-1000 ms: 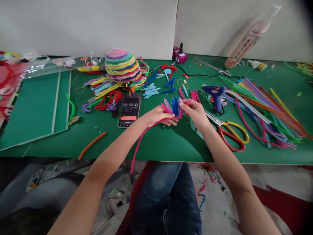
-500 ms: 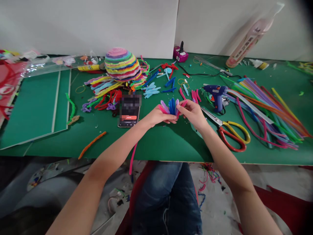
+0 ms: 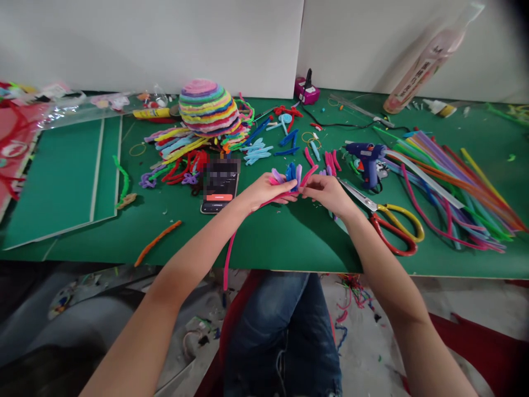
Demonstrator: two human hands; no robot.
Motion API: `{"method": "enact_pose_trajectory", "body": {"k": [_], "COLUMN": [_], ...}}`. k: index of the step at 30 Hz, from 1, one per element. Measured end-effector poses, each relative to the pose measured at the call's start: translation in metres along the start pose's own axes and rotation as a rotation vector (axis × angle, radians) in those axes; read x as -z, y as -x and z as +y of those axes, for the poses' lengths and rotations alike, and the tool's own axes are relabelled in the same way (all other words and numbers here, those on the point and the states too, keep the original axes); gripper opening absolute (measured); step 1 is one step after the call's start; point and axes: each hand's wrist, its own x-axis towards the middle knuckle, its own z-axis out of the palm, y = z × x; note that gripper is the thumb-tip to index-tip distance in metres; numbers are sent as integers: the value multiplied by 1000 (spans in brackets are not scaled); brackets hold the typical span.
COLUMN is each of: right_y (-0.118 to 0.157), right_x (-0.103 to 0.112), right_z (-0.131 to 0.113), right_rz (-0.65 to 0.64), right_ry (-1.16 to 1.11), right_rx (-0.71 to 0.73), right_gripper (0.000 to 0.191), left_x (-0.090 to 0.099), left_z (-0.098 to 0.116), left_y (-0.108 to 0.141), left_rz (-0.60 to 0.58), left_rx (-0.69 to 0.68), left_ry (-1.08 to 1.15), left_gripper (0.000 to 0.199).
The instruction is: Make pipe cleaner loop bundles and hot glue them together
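A fan-shaped bundle of pink, lilac and blue fuzzy stems (image 3: 291, 172) rises from the fingers of my left hand (image 3: 273, 190), whose thumb presses on its front. From this hand a long pink stem (image 3: 228, 259) runs down past the table's front edge. My right hand (image 3: 323, 192) pinches at the bundle's right side, by its base; the fingertips partly cover what they grip. Short pink pieces (image 3: 330, 161) lie just beyond the right hand. To its right are scissors (image 3: 374, 207) with red and yellow handles.
A glue gun (image 3: 367, 157) rests behind the scissors, beside many long coloured stems (image 3: 458, 187). Left of my hands lie a phone (image 3: 220, 190) and a striped fuzzy hat-like piece (image 3: 209, 110). A bottle (image 3: 427, 66) stands at the back right.
My right hand has lowered slightly and moved right, from the bundle's upper pink piece to near its base. The left thumb now lies across the front of the blue stems.
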Motion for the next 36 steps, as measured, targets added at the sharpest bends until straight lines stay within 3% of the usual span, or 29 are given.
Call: {"method": "enact_pose_trajectory", "body": {"k": [5,8,10,17,23,28,32,36], "right_y": [-1,-2,-1,1,1,0,0,0], "right_x": [0,-1,-2,-6,-9,3,15,14], "right_z": [0,-2,-3,-5,-5,-5,-4,-1], "right_rz": [88,165,145,90,126,186,158,137], "right_ry": [-39,-161,-194,-6,4,-122,-99,-92], "right_rx": [64,135,141,125,155,129,54,73], "right_gripper": [27,37,38,27,26,38,36,28], "left_x": [3,2,1,-3,-1,5,10,9], "left_z": [-1,0,1,2,-1,3,7,10], "left_y": [-2,0,2,6,3,3,4,6], "left_rz": [85,-20,-92,-204,-163,-102,-55,-62], "left_rx": [-81,-106,-124,-94,-125,-178,-156,-67], "left_ry": [1,-114,-219,-350,-396,-377,-284,-176], "left_gripper": [18,20,23,36,42,35,25,25]}}
